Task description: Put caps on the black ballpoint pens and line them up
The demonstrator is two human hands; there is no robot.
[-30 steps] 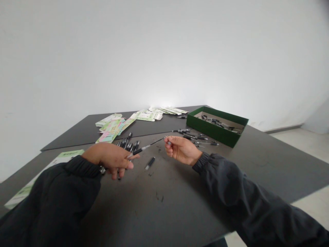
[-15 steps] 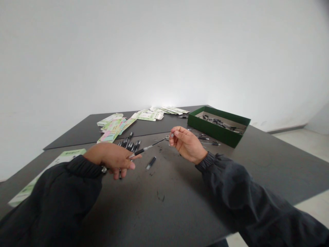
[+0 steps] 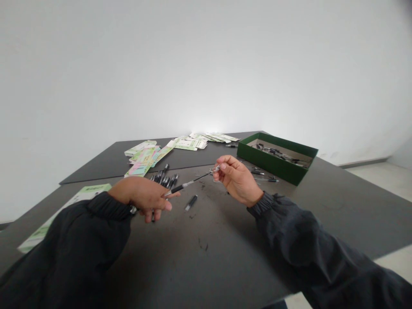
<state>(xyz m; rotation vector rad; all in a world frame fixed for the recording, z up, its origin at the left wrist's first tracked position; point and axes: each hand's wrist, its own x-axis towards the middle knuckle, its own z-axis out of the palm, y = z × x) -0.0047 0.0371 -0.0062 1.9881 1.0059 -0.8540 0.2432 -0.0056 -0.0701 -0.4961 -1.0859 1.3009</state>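
A pen (image 3: 177, 189) with a black grip and a thin dark shaft slants up and to the right from my left hand (image 3: 141, 195), whose fingers are closed on its lower end. At the other end of the pen, my right hand (image 3: 238, 179) pinches a small clear plastic piece (image 3: 216, 169) between thumb and fingers. The piece is at or very near the pen's tip; I cannot tell whether they touch. Below the pen lies a black pen cap (image 3: 191, 202) with a clear end. Several black caps (image 3: 165, 180) are clustered behind my left hand, partly hidden by it.
A green box (image 3: 273, 161) holding several pens stands at the back right, with loose pens (image 3: 265, 179) beside it. Flattened printed cartons (image 3: 186, 143) lie along the back of the dark table (image 3: 225, 249). A long green-and-white carton (image 3: 86, 192) lies under my left arm.
The view has shifted slightly. My right hand has turned the clear piece a little, so more of it shows. My left hand keeps its hold on the pen.
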